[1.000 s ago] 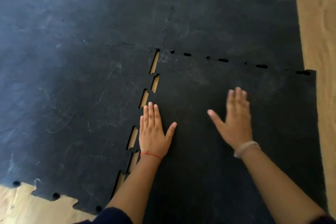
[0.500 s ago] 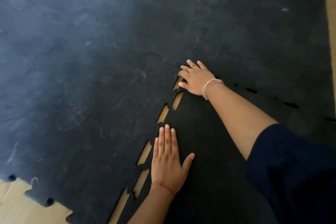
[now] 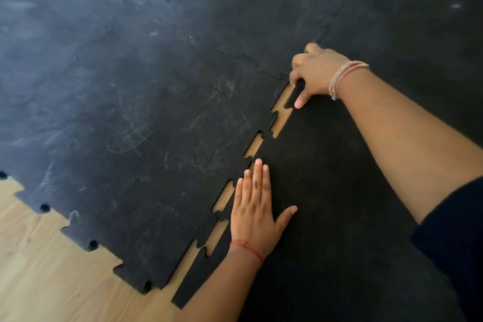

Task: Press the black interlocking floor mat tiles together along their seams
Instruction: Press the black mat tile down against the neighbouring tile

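Along the gapped seam [image 3: 281,117], left hand [image 3: 254,213] flat, right hand [image 3: 312,73] gripping the tile's corner [image 3: 294,93].

We cannot see the right hand's [image 3: 315,73] fingertips: they curl over the far corner of the near tile [image 3: 339,204], hiding its tabs there. The left hand [image 3: 254,213] covers part of the open seam [image 3: 281,119]. The right sleeve [image 3: 454,238] runs off the right edge. The scuffed tile [image 3: 156,138] is cut off at the left.

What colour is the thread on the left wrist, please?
Red, clearest in the head view: thread below the left hand.
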The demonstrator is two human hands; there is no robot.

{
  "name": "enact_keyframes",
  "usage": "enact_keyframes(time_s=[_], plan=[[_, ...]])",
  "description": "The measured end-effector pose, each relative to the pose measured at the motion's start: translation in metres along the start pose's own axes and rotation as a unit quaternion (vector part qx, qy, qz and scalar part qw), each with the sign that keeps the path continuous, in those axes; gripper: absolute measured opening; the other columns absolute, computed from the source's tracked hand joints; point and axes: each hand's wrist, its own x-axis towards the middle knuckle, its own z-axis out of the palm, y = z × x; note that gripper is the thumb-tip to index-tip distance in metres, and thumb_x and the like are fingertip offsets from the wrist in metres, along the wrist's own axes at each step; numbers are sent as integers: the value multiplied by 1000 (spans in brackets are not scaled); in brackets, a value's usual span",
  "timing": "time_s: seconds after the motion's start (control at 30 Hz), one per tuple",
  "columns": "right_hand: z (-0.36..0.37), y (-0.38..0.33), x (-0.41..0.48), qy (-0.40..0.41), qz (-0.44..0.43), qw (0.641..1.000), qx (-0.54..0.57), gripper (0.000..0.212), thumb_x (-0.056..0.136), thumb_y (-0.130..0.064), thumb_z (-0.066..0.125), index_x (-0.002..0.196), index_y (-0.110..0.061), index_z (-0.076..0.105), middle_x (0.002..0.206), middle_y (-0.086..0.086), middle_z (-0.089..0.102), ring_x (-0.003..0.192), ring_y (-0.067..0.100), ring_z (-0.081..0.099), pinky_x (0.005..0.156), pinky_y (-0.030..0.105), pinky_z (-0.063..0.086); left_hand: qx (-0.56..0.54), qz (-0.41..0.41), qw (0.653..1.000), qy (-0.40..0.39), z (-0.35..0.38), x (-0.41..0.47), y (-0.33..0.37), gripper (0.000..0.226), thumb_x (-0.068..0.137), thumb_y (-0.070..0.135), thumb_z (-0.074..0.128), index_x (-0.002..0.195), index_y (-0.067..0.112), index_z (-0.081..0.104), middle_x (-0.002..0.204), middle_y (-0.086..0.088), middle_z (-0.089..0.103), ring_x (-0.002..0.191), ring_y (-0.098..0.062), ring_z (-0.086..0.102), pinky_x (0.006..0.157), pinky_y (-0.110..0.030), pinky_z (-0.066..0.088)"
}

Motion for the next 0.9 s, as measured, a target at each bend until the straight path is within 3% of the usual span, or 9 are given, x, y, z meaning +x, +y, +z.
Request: enact_keyframes(time_s=[0.07,0.17,0.27,0.37,0.53,0.63,0.7,0.8,0.9], plan=[[-3,5,-10,41,-1,999,4,53,72,-55,65,115,-24,59,121,4,49,116,29,34,87,47,42,-6,1,1000,15,-5,0,1,84,84,67,24,142,7,16,151,-10,16,120,-27,45,110,-45,18],[-10,6,-21,62,24,998,22,53,67,-58,67,109,-25,61,110,6,53,108,29,47,84,43,43,-20,12,999,47,-15,7,-1,88,74,73,35,140,15,24,142,-9,23,97,-25,55,90,-57,41],[-18,9,-34,94,41,994,47,51,63,-57,70,102,-25,64,99,7,48,100,30,52,77,39,42,-50,33,995,74,-29,14,-5,95,61,77,48,135,21,31,124,-8,29,86,-26,56,64,-41,47],[-25,17,-46,122,52,990,55,47,63,-53,73,99,-24,65,95,6,45,99,32,51,73,39,42,-48,62,991,104,-41,21,-7,96,57,75,56,134,21,34,115,-7,31,83,-26,55,58,-37,43],[-19,18,-19,109,82,989,61,50,65,-52,72,105,-23,65,108,13,52,103,35,51,79,43,45,-9,24,1000,-2,-44,43,-16,95,66,72,55,142,25,23,126,-15,39,101,-31,43,75,-43,36],[3,14,5,67,83,991,82,51,68,-51,71,110,-23,63,113,14,52,105,35,50,80,42,43,21,16,998,-53,-28,24,-16,82,83,67,32,145,23,1,152,-11,10,133,-33,8,104,-49,18],[12,15,18,47,71,990,113,50,70,-49,70,112,-23,62,116,14,54,108,35,49,85,43,44,18,21,998,-47,-17,12,-17,75,88,62,25,145,19,2,153,-9,-3,137,-28,-12,112,-46,-2],[29,3,24,17,11,988,155,52,78,-42,65,123,-16,57,136,12,48,124,32,40,100,45,35,4,-41,999,-6,-13,-8,-22,74,89,58,27,144,11,11,152,-12,5,138,-24,-4,110,-40,-1],[61,-43,6,64,-46,981,177,61,87,-48,49,138,-16,39,153,4,24,140,26,15,111,48,16,-25,-162,986,30,-17,-49,-32,77,89,55,29,142,2,14,150,-17,13,138,-25,3,110,-37,3]])
